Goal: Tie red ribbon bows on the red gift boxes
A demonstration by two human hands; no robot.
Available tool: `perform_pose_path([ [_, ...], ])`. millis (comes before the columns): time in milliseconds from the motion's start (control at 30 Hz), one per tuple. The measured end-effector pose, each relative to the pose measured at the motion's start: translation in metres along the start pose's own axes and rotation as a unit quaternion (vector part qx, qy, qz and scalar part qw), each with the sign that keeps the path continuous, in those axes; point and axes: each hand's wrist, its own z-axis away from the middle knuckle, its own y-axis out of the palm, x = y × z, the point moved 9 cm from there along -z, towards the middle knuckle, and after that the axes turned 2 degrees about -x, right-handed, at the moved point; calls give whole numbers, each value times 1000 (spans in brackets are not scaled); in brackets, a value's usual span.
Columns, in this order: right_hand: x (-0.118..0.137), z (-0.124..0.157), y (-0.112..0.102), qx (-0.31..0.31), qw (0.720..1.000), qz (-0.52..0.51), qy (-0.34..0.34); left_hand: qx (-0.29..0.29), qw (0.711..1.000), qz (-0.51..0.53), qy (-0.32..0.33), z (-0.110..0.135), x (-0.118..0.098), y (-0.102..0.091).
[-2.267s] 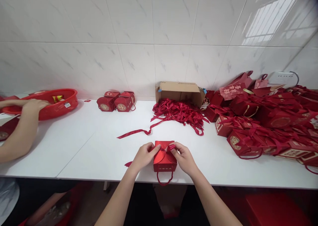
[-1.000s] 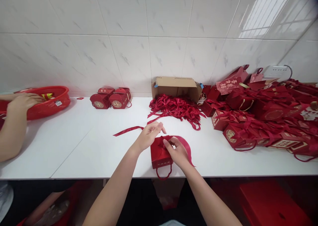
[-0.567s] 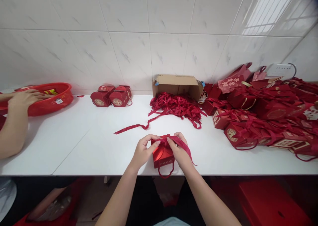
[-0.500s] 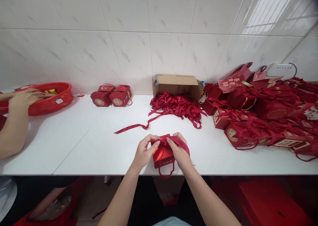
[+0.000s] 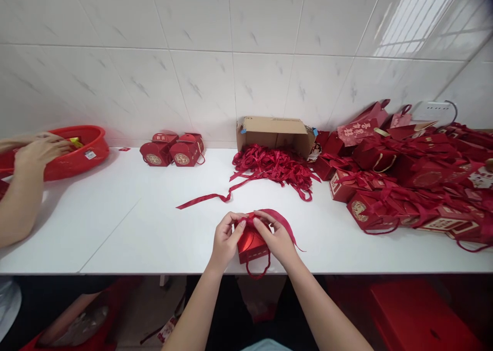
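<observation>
A small shiny red gift box (image 5: 252, 245) stands near the front edge of the white table, its rope handle hanging towards me over the edge. Across its top runs a dark red ribbon (image 5: 283, 225), whose loose tail curves out to the right behind my right hand. My left hand (image 5: 227, 238) pinches the ribbon at the top left of the box between thumb and fingers. From the other side, my right hand (image 5: 276, 238) pinches the ribbon close to the left fingertips. The fingers partly hide the spot where the ribbon crosses.
A heap of ribbons (image 5: 273, 163) spills from a cardboard box (image 5: 273, 125) at the wall. Two red gift boxes (image 5: 185, 153) stand left of it; many ribboned boxes (image 5: 408, 197) are piled right. A co-worker's hands (image 5: 40, 148) reach into a red basin (image 5: 79, 166).
My right hand has come nearer my left at the ribbon. The ribbon's tail now shows more fully, curving to the right. The co-worker's hands and basin have shifted slightly left.
</observation>
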Motion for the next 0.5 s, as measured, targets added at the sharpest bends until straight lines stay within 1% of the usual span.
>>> perform_pose_path([
  [33, 4, 1, 2, 18, 1000, 17, -10, -1, 1000, 4, -2, 0, 0, 0],
  [100, 14, 3, 4, 39, 996, 52, -53, 1, 1000, 5, -3, -1, 1, 1],
  [167, 23, 4, 3, 26, 991, 76, -102, 0, 1000, 4, -4, -1, 2, 1],
  [233, 26, 5, -2, -8, 987, 88, -133, -2, 1000, -2, -6, -1, 3, 2],
  [333, 21, 3, -5, -37, 985, 97, -138, -1, 1000, -24, 1, 0, 4, 3],
  [500, 10, 1, -6, -39, 992, 63, -103, 31, 995, -79, 42, 2, 1, 9],
])
